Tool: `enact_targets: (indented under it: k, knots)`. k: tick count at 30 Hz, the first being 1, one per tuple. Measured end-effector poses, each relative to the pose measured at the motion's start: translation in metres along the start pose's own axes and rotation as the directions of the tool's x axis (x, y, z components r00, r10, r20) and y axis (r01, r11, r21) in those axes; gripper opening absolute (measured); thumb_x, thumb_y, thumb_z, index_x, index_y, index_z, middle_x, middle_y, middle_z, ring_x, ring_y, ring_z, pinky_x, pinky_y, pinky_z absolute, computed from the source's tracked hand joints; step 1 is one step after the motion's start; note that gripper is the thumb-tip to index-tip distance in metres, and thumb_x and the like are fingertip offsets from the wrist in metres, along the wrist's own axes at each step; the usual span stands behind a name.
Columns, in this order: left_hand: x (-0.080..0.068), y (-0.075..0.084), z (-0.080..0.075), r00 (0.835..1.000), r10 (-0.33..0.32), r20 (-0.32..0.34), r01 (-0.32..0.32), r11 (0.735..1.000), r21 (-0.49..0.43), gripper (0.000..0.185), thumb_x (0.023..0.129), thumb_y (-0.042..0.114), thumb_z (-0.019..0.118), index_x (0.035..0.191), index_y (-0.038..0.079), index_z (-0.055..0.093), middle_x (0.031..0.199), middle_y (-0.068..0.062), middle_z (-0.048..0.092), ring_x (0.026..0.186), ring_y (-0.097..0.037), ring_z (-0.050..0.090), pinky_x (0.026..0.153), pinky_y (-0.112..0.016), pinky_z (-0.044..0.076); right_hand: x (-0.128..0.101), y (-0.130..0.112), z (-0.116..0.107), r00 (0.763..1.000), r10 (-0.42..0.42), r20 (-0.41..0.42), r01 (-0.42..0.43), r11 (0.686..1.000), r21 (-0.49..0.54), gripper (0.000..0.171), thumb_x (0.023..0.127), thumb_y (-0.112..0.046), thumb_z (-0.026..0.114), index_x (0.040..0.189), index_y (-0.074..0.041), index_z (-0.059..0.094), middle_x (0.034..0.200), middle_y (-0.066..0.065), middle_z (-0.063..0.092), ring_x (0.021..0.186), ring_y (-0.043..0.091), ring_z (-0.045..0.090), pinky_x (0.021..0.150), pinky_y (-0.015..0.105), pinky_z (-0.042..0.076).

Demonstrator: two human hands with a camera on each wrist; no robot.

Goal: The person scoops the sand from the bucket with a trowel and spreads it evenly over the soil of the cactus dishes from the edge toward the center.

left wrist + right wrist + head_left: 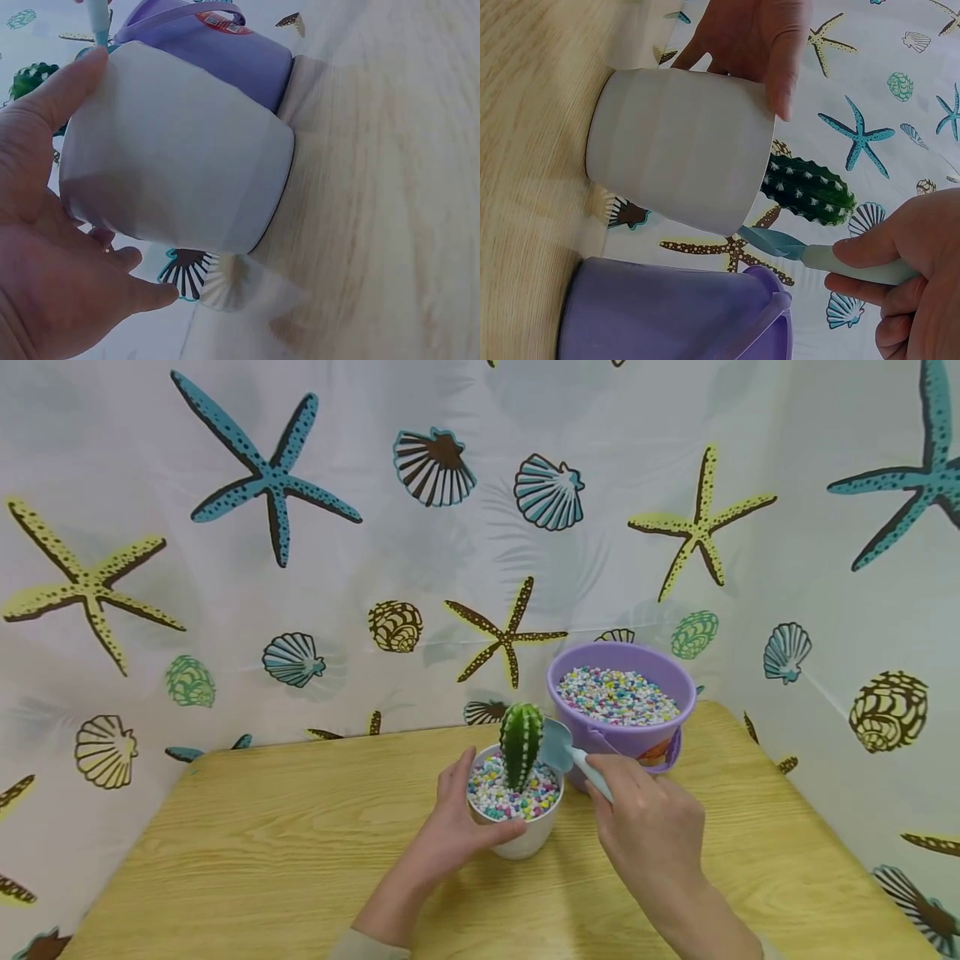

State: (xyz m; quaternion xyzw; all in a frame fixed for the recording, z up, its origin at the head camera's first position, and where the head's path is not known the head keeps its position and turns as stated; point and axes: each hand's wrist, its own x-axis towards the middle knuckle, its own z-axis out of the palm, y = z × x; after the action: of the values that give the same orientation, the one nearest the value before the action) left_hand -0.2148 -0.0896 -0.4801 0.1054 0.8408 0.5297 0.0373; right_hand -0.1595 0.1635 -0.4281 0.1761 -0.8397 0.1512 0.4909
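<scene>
White cactus pot, lower centre on the surface: my left hand wraps its smooth, likely gravel-heavy wall. My right hand fingers pinch the light scoop's stiff handle.

White pot, green cactus, purple bucket, multicoloured pebbles

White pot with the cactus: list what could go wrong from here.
1. The pebbles sit near the white pot's rim, so another scoop may spill onto the table.
2. The scoop in the right hand is close to the cactus and could knock it.
3. The left hand grips beside the spines.
</scene>
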Motion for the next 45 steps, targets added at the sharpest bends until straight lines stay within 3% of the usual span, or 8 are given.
enact_targets:
  k: [5,10,19,25,35,42,45]
  knots:
    - [0.005,-0.001,-0.008,0.998,0.038,0.052,-0.038,0.999,-0.007,0.131,0.085,0.048,0.097,0.179,0.021,0.010,0.184,-0.015,0.006,0.165,-0.048,0.018,0.127,-0.072,0.021,0.001,0.000,-0.001,1.000,0.010,0.020,-0.010,1.000,-0.011,0.040,0.077,-0.004,0.100,0.112,-0.010,0.080,0.100,0.005,0.082,0.059,0.023,0.069,0.045,0.033,0.049]
    - [0.007,-0.003,-0.011,0.995,0.010,0.095,-0.006,0.999,-0.041,0.133,0.083,0.048,0.098,0.179,0.022,0.010,0.183,-0.016,0.012,0.166,-0.045,0.017,0.129,-0.070,0.018,0.004,0.002,-0.005,0.999,0.021,0.038,-0.021,1.000,-0.017,0.041,0.076,-0.006,0.101,0.112,-0.011,0.080,0.101,0.006,0.082,0.061,0.026,0.072,0.046,0.036,0.051]
    - [0.012,-0.002,-0.010,0.995,0.062,0.084,-0.059,0.997,-0.040,0.127,0.082,0.046,0.099,0.178,0.023,0.018,0.179,-0.016,0.022,0.161,-0.045,0.029,0.127,-0.070,0.026,0.009,0.010,-0.016,0.998,0.042,0.046,-0.041,0.999,-0.032,0.033,0.082,-0.012,0.097,0.112,-0.013,0.082,0.101,0.006,0.083,0.059,0.026,0.073,0.043,0.033,0.045]
    - [0.016,0.000,-0.008,0.991,0.061,0.115,-0.050,0.994,-0.098,0.126,0.085,0.042,0.098,0.178,0.023,0.015,0.178,-0.018,0.028,0.161,-0.043,0.032,0.128,-0.068,0.026,0.009,0.017,-0.021,0.999,0.039,0.019,-0.038,0.999,-0.039,0.033,0.083,-0.012,0.096,0.113,-0.012,0.082,0.100,0.006,0.083,0.060,0.027,0.074,0.042,0.033,0.044]
    - [0.018,-0.003,-0.005,0.993,0.041,0.113,-0.031,0.996,-0.083,0.125,0.084,0.043,0.098,0.178,0.025,0.017,0.176,-0.018,0.033,0.159,-0.045,0.036,0.127,-0.069,0.029,0.014,0.031,-0.032,0.998,0.069,-0.007,-0.069,0.996,-0.051,0.035,0.081,-0.015,0.096,0.114,-0.012,0.084,0.097,0.007,0.083,0.057,0.027,0.073,0.041,0.033,0.035]
    - [0.017,-0.006,-0.004,0.992,0.044,0.122,-0.033,0.995,-0.094,0.126,0.083,0.043,0.099,0.178,0.025,0.017,0.176,-0.020,0.033,0.158,-0.047,0.036,0.126,-0.071,0.027,0.024,0.041,-0.045,0.996,0.090,-0.023,-0.092,0.994,-0.054,0.034,0.083,-0.017,0.094,0.116,-0.012,0.084,0.095,0.009,0.083,0.047,0.019,0.059,0.040,0.029,0.025]
    - [0.017,-0.007,-0.004,0.992,0.051,0.119,-0.039,0.995,-0.095,0.126,0.083,0.043,0.099,0.178,0.025,0.018,0.175,-0.020,0.034,0.157,-0.048,0.037,0.126,-0.071,0.027,0.030,0.048,-0.050,0.994,0.104,-0.023,-0.105,0.992,-0.063,0.033,0.084,-0.017,0.094,0.115,-0.011,0.084,0.095,0.010,0.083,0.049,0.020,0.062,0.041,0.029,0.025]
